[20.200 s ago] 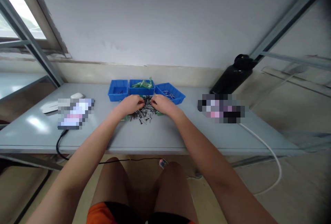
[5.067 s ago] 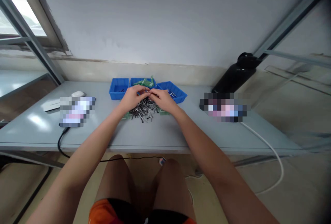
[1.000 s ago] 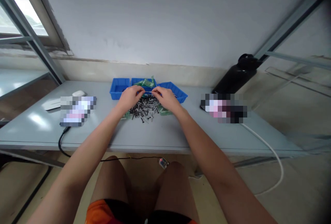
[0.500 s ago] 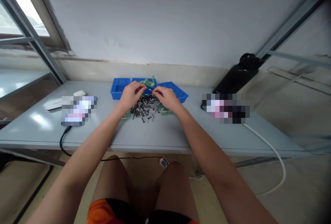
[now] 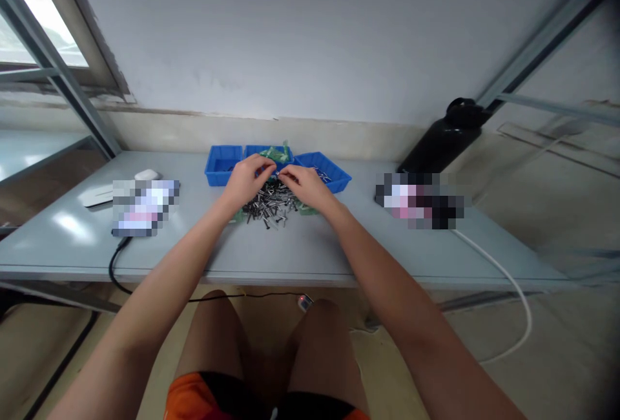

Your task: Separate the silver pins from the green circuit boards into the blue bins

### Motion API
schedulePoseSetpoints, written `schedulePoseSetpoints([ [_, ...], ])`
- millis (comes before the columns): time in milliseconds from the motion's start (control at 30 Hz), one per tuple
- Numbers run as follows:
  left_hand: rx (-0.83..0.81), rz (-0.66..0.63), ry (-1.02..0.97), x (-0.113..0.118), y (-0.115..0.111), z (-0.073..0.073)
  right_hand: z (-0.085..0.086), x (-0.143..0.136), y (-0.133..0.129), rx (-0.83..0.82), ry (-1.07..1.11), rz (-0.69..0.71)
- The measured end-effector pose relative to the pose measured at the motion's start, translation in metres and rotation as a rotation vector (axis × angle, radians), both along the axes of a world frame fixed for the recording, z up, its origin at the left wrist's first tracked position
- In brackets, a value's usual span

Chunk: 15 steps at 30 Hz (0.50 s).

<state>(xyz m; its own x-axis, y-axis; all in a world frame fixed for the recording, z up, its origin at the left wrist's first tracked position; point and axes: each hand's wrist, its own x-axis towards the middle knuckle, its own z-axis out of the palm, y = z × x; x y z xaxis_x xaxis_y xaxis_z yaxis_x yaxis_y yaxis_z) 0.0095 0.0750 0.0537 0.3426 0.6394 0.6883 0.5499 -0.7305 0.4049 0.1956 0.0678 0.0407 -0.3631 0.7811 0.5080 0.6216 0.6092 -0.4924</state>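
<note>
My left hand (image 5: 249,179) and my right hand (image 5: 307,185) meet over a heap of loose screws (image 5: 271,203), silver and dark. The fingertips of both are pinched close together around a small shiny screw (image 5: 278,174), mostly hidden by the fingers. Behind them stand a left blue bin (image 5: 216,178), a middle blue bin (image 5: 252,149) with green plastic wrapping (image 5: 276,153) on top, and a right blue bin (image 5: 339,183), turned at an angle, with screws inside. More green plastic (image 5: 306,209) lies under my right wrist.
A phone (image 5: 145,208) on a black cable and a white earbud case (image 5: 147,175) lie at the left. On the right, a black bottle (image 5: 440,142) stands behind a blurred device (image 5: 419,201) with a white cable (image 5: 513,278). The wall closes off the table's back.
My hands have drawn slightly closer, with the right hand moving a little left and down. More of the right bin's screws shows. The view has shifted slightly.
</note>
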Motion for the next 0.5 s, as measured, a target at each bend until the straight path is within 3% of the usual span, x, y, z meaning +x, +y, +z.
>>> schedulePoseSetpoints([
  [233,-0.093,-0.083,0.071,0.0022,-0.0023,-0.0009,0.0002,-0.0028,-0.0014,0.022,0.002,0.033],
  [500,-0.165,-0.028,0.151,-0.003,0.0036,-0.0046,0.0062,-0.0013,-0.0056,-0.011,0.085,-0.014],
])
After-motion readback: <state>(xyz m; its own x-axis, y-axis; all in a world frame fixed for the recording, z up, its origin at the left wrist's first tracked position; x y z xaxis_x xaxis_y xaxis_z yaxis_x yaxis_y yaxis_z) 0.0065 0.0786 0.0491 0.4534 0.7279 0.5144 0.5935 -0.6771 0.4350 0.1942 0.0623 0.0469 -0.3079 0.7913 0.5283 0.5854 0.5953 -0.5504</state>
